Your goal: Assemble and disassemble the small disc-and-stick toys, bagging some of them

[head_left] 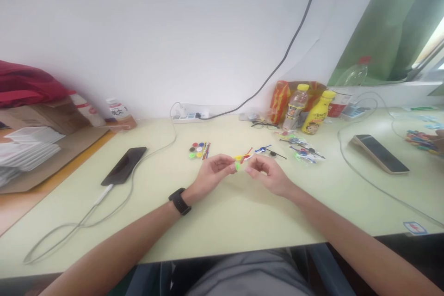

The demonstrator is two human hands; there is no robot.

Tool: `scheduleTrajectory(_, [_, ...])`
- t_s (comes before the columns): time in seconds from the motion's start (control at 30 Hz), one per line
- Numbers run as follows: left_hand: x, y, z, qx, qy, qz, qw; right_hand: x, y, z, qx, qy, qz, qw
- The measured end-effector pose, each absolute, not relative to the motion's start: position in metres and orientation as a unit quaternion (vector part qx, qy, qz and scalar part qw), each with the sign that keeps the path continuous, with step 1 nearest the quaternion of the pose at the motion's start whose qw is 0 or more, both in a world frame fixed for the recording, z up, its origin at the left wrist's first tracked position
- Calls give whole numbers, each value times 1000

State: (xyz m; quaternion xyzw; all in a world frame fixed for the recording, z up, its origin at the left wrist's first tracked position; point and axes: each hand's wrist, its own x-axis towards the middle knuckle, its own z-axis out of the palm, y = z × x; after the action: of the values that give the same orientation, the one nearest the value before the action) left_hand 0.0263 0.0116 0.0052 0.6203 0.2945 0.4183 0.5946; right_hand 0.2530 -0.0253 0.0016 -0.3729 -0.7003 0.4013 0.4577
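My left hand point(215, 172), with a black watch point(180, 201) on the wrist, pinches a small bright green plastic piece point(237, 165) between thumb and fingertips. Close beside it, my right hand point(269, 174) has its thumb and fingers drawn together; what they hold, if anything, cannot be made out. Just beyond the hands lie red and yellow plastic pieces point(245, 156), a blue and white piece point(262, 150) and a black stick-like piece with a disc point(274, 153). Farther left, several small coloured discs point(199, 149) sit in rows beside thin coloured sticks point(207, 150).
Bagged plastic pieces point(308, 151) lie to the right, before a yellow bottle point(317, 113) and a clear bottle point(295, 110). Glasses point(265, 125) rest behind. A cabled phone point(124, 166) is at left, another phone point(381, 152) at right. A power strip point(190, 115) stands against the wall.
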Motion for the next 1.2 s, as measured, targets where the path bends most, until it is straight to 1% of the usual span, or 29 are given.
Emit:
scheduleTrajectory(0.1, [26,11,3,631,284,408,595,247,-26,-2,-372,-682,420,469])
scheduleTrajectory(0.5, [25,11,-1,647,267,389,600,245,-28,-3,-379,-688,396,474])
scheduleTrajectory(0.63, [25,12,-1,638,269,391,607,246,-31,0,-377,-693,356,501])
scheduleTrajectory(0.7, [25,13,-1,634,271,391,610,246,-31,0,-387,-675,356,517])
scheduleTrajectory(0.77, [25,13,-1,632,273,390,611,247,-29,0,-404,-635,391,530])
scheduleTrajectory(0.83, [24,14,-2,633,277,388,611,250,-26,2,-418,-581,457,529])
scheduleTrajectory(0.9, [24,14,-3,635,283,387,606,256,-25,6,-390,-555,556,480])
scheduleTrajectory(0.97, [24,14,-3,636,293,388,599,264,-26,11,-320,-558,643,417])
scheduleTrajectory(1.0, [24,14,-3,636,297,389,596,267,-26,14,-283,-562,667,398])
scheduleTrajectory(1.03, [24,14,-3,636,299,389,595,269,-27,17,-255,-565,678,395])
scheduleTrajectory(1.1, [24,14,-2,635,298,391,596,269,-29,20,-247,-560,670,420])
scheduleTrajectory(1.2, [24,14,-3,633,294,391,600,262,-28,17,-311,-550,628,455])
